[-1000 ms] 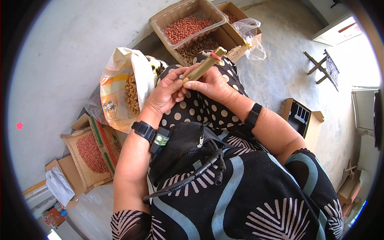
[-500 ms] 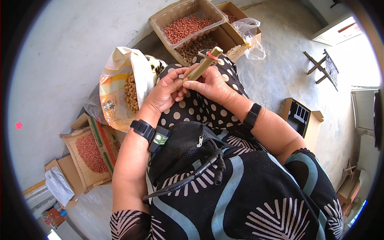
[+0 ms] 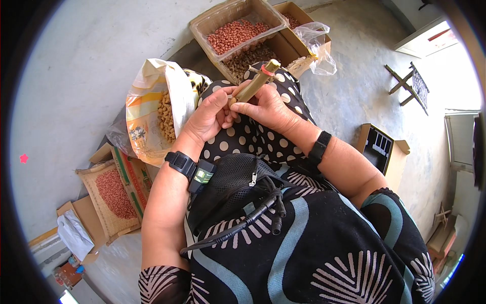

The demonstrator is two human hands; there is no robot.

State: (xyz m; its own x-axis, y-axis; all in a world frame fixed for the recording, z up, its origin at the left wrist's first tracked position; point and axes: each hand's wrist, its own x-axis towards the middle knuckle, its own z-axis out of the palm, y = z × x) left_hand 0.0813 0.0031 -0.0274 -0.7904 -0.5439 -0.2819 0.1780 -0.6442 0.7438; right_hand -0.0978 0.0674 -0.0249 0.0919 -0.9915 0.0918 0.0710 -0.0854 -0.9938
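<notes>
My right hand point(image 3: 266, 109) grips a split bamboo stick point(image 3: 253, 86) with a red band point(image 3: 268, 70) round its upper end, tilted up to the right over my dotted trousers. My right thumb presses near its lower end, where a small tan piece point(image 3: 232, 102), probably a peanut in its shell, shows. My left hand point(image 3: 210, 112) is closed at that lower end, fingers curled; what exactly it holds there is partly hidden. Just left of my hands, an open woven sack point(image 3: 140, 104) holds peanuts in their shells point(image 3: 164, 114).
Beyond my knees are a plastic tub point(image 3: 202, 28) of red kernels point(image 3: 233, 38), cardboard boxes point(image 3: 293, 45) with shells and a clear bag point(image 3: 321, 61). A mat point(image 3: 88, 180) of kernels lies left. A folding stool point(image 3: 415, 86) and black-lined box point(image 3: 377, 147) stand right.
My left thumb and fingers have shifted slightly at the lower end of the stick. My right hand and the stick have stayed almost still.
</notes>
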